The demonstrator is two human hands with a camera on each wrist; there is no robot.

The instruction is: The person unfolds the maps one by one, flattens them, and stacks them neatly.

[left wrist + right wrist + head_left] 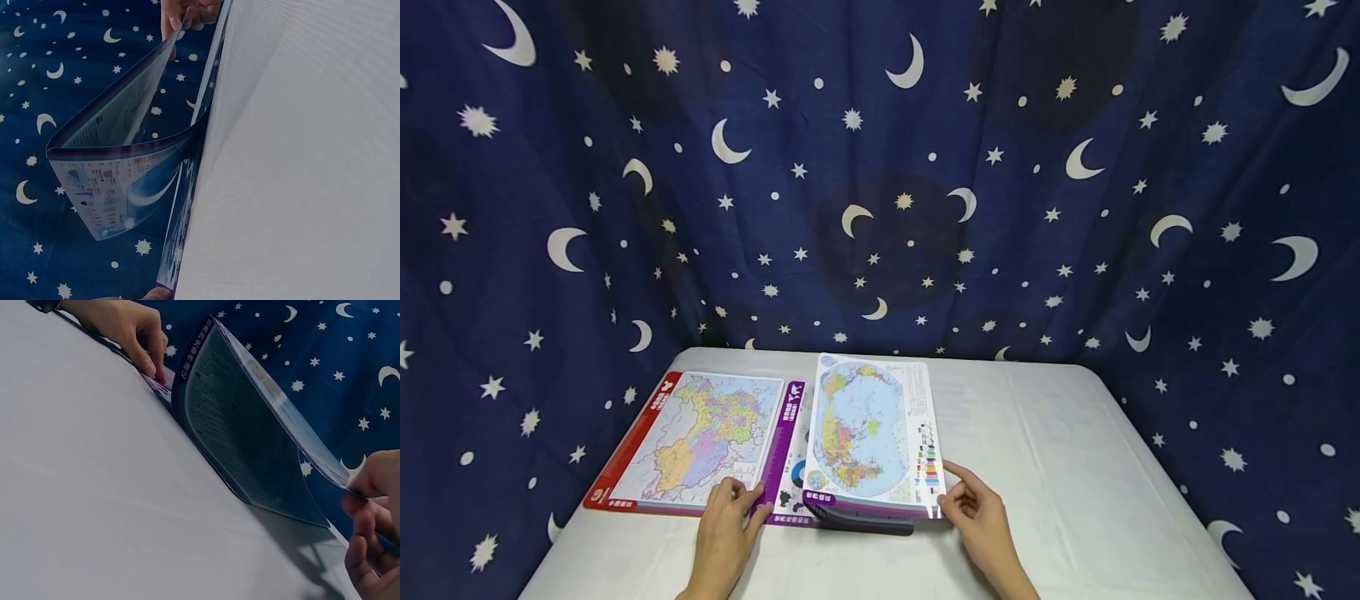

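Observation:
A purple-bordered folding map (872,433) lies with its top panel, printed with a world map, raised at the right side. My right hand (977,512) pinches this panel's near right corner between thumb and fingers. In the right wrist view, the dark text-covered underside (231,419) of the fold shows, bent up from the table. My left hand (726,521) holds the purple left edge of the folding map, thumb and fingertips at its near corner. Left of it lies a red-bordered map (700,433) of many-coloured regions, flat on the table, partly covered by my left fingers.
The white-covered table (1037,467) runs on to the right of the maps. A dark blue curtain (880,208) with moons and stars hangs behind the table and at both sides.

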